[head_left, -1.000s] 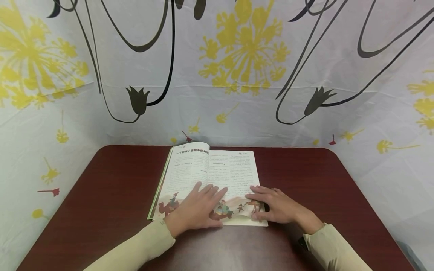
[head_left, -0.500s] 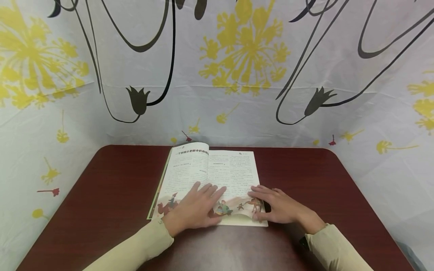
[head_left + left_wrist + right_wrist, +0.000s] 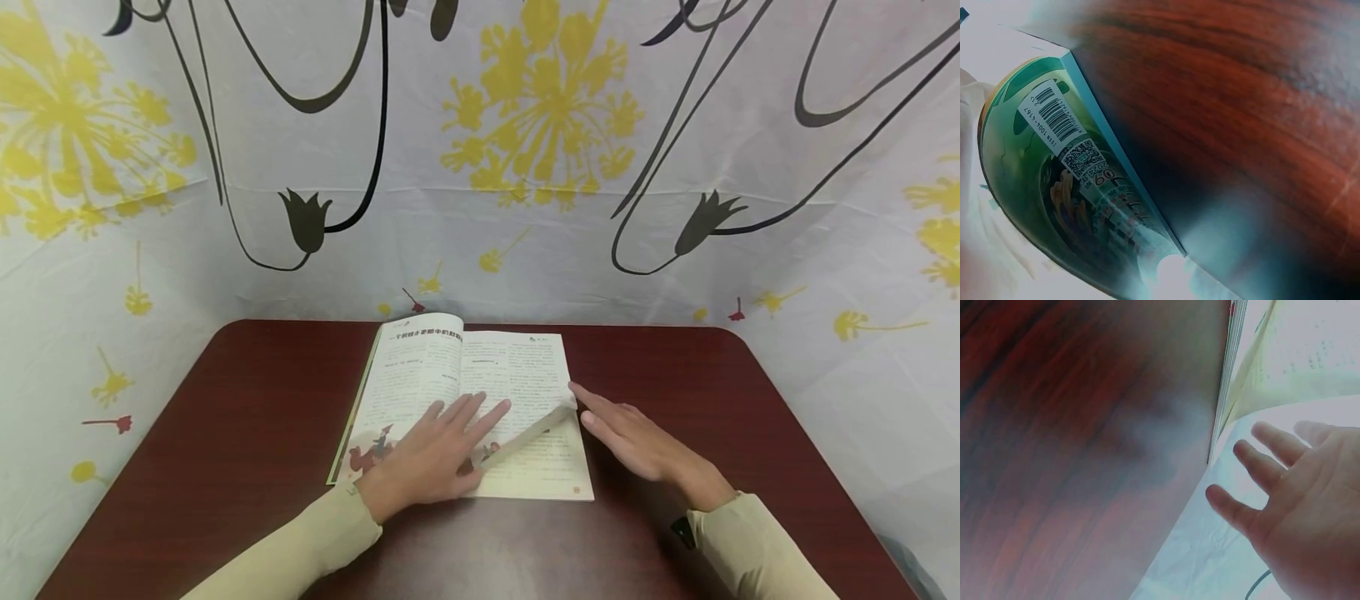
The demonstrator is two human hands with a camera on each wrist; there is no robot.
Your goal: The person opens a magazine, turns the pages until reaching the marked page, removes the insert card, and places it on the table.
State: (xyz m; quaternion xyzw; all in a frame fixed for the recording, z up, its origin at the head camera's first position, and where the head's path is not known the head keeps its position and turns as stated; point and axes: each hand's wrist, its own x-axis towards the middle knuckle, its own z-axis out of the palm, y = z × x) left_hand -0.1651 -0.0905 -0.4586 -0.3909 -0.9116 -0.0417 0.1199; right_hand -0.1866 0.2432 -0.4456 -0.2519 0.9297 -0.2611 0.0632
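Note:
An open magazine [image 3: 510, 367] with printed text and drawings lies on the dark red table. My left hand [image 3: 431, 454] rests across its lower middle with fingers spread. Beside the right edge, my right hand [image 3: 645, 437] has straight fingers, the fingertips at the edge of a lifted page [image 3: 532, 429]. That page's lower corner is folded back, uncovering text beneath. In the right wrist view the page curves above the fingers of the right hand [image 3: 1310, 500]; the thumb is hidden there. The left wrist view has the green back cover [image 3: 1016, 150] curled up, with a barcode label [image 3: 1059, 119].
The wood-grain table [image 3: 675, 367] extends around the magazine on both sides and in front. Behind and beside it hangs a white cloth [image 3: 555, 258] printed with yellow and grey flowers. A dark band [image 3: 682, 532] shows at the right cuff.
My right hand has moved off the lower right page, up and to the right edge. The page's lower corner has lifted and folded back. My left hand stays nearly in place.

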